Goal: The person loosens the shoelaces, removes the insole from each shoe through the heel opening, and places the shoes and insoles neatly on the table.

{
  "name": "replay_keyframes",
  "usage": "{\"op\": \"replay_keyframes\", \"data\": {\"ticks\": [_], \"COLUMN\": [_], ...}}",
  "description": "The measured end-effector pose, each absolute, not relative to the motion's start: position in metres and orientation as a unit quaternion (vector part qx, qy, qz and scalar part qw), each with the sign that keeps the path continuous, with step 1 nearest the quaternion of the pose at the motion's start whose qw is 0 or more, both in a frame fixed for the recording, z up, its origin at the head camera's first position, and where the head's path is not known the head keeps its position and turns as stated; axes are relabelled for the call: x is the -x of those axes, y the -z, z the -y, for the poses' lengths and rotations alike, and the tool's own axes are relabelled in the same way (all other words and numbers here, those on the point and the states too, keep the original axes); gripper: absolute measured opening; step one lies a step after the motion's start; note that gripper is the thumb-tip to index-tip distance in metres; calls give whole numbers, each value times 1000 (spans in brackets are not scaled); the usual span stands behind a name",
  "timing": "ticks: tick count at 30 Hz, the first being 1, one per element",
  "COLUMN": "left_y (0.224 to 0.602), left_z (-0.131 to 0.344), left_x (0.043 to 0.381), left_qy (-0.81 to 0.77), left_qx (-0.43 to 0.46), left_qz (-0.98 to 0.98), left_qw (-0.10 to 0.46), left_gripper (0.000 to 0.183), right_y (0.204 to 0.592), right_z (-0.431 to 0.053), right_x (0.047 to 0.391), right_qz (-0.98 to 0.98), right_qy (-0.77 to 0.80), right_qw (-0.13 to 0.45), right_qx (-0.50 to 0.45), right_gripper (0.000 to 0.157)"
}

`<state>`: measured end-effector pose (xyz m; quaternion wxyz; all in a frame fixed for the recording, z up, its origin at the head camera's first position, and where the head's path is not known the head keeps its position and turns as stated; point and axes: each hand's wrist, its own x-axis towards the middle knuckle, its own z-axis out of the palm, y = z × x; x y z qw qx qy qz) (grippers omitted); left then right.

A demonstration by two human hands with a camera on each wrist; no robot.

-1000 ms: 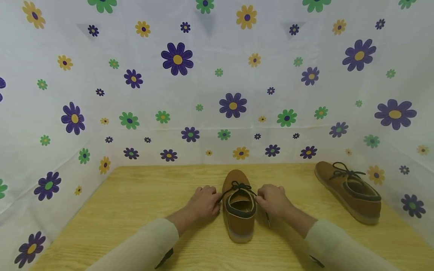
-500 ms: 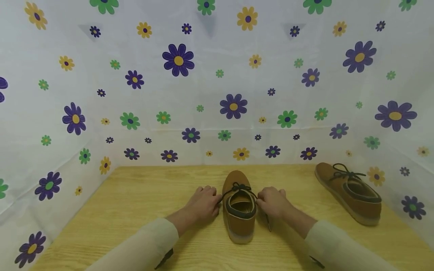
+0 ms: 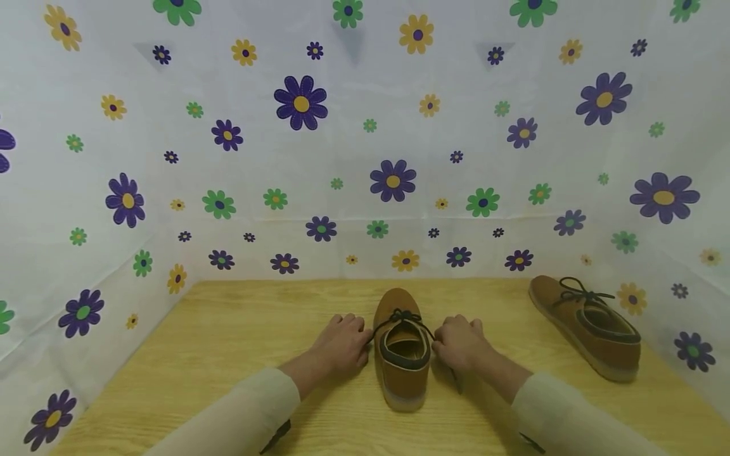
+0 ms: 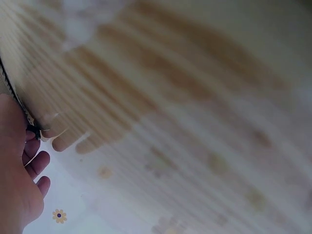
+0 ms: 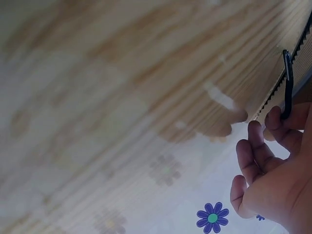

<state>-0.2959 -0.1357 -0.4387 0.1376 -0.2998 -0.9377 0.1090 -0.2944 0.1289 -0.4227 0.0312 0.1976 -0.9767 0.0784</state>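
Note:
A brown low shoe (image 3: 406, 383) stands upright in the middle of the table, its toe pointing away from me. A bow in its dark shoelace (image 3: 403, 315) lies over the tongue. From the left, my left hand (image 3: 341, 345) pinches one strand of lace, drawn out beside the opening; the left wrist view shows a dark bit of lace (image 4: 33, 129) at the fingertips. My right hand (image 3: 459, 342) pinches the strand on the other side, and its loose end hangs below the hand. In the right wrist view that lace end (image 5: 287, 87) sticks out from between thumb and finger.
A second brown shoe (image 3: 613, 354), its lace tied in a bow, stands at the right, turned at an angle near the side wall. White cloth (image 3: 342, 145) printed with flowers encloses the wooden table (image 3: 245, 329) at the back and both sides.
My right hand has shifted slightly right, drawing its lace strand out a little farther from the shoe. The left hand has stayed nearly still, still pinching its strand.

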Motion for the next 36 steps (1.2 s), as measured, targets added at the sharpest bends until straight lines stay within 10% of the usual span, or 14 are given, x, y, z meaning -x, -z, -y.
{"op": "replay_keyframes", "data": {"ticks": [36], "left_y": [439], "left_z": [129], "left_x": [298], "left_qy": [-22], "left_qx": [345], "left_qz": [901], "left_qw": [262], "left_gripper": [10], "right_y": [422], "right_z": [-126], "right_x": [291], "right_qz": [933], "right_qy": [-184], "right_qw": [131], "right_qx": [-282], "right_gripper": [12]}}
